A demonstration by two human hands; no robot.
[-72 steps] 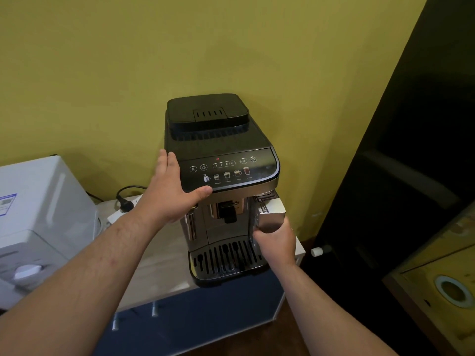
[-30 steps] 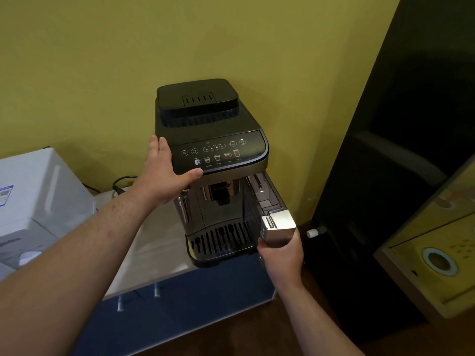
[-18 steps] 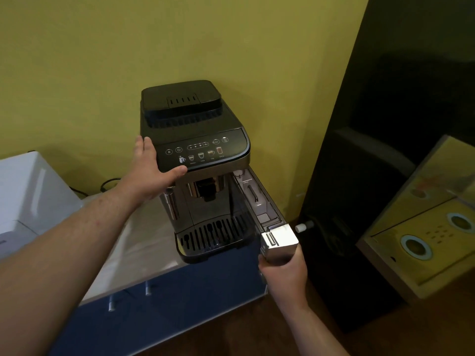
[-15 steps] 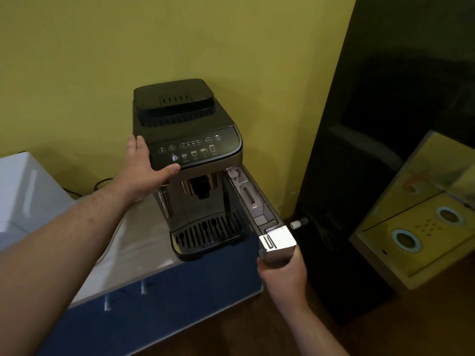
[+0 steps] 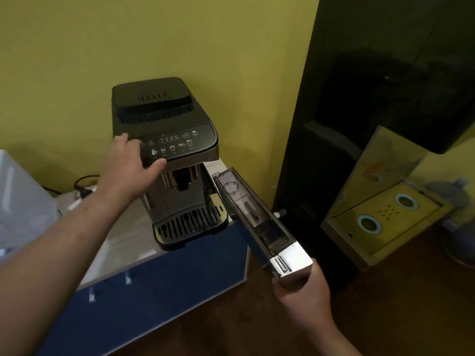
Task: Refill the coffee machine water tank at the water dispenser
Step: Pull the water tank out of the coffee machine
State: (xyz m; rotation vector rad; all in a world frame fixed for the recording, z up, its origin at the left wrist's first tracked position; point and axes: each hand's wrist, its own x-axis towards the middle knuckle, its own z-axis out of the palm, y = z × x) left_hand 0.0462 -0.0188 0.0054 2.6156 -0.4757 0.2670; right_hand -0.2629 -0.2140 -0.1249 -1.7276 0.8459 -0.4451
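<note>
The tank (image 5: 253, 214) is gripped at its silver front end by the closed right hand (image 5: 304, 295), clear of the machine (image 5: 164, 140), which is steadied under the open left hand (image 5: 131, 167). Carrying, filling and refitting remain.

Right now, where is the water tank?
In the head view, the water tank sticks out right of the coffee machine, almost fully pulled out, its front end in the right hand.
</note>
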